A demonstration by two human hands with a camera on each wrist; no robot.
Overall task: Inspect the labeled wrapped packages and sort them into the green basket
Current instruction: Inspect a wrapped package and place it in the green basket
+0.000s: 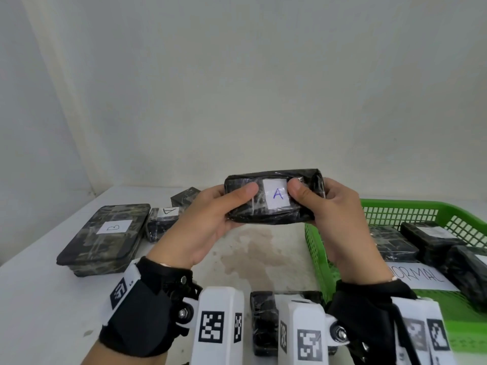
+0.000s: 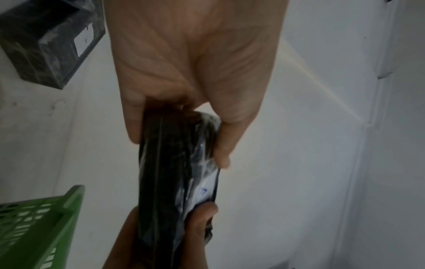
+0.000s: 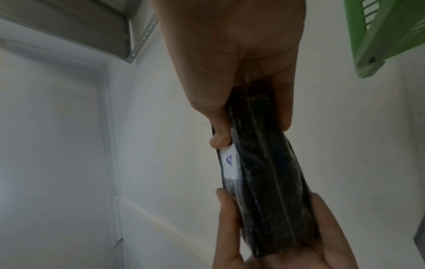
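Observation:
Both hands hold a black wrapped package (image 1: pixel 274 198) up above the table, its white label marked "A" facing me. My left hand (image 1: pixel 210 219) grips its left end, thumb on the front. My right hand (image 1: pixel 334 214) grips the right end the same way. The left wrist view shows the package (image 2: pixel 174 172) edge-on between thumb and fingers; the right wrist view shows the package (image 3: pixel 264 172) edge-on too, with the label visible. The green basket (image 1: pixel 411 209) stands at the right and holds several black packages (image 1: pixel 395 243) and a paper reading "NORMAL".
On the white table (image 1: pixel 39 299) at the left lie a large flat package labeled "B" (image 1: pixel 105 235), a smaller one labeled "A" (image 1: pixel 163 219) and another behind it. A further black package (image 1: pixel 263 320) lies near the front edge. A pale wall rises behind.

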